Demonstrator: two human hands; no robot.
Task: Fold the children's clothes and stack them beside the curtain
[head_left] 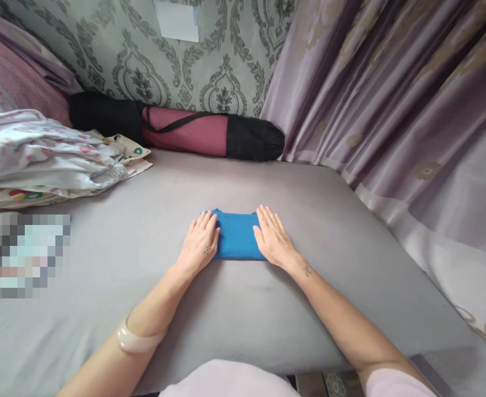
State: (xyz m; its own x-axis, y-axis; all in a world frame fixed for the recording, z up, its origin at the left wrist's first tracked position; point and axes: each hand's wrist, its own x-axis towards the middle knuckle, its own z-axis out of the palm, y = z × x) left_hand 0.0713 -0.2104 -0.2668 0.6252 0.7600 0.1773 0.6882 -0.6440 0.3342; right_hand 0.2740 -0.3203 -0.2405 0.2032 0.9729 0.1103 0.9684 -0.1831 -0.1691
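Note:
A small folded blue cloth (pixel 237 234) lies flat on the grey bed sheet (pixel 144 220) in the middle of the view. My left hand (pixel 200 242) rests palm down on the cloth's left edge, fingers stretched out and flat. My right hand (pixel 273 238) lies palm down on the cloth's right edge, fingers also straight. Both hands press on the cloth and hold nothing. A pale bangle (pixel 138 339) sits on my left wrist.
A rolled pink mat in a black carry bag (pixel 185 131) lies along the wall at the back. Folded patterned bedding (pixel 40 157) is stacked at the left. Purple curtains (pixel 392 99) hang along the right side. A blurred patch (pixel 22 256) lies at the left.

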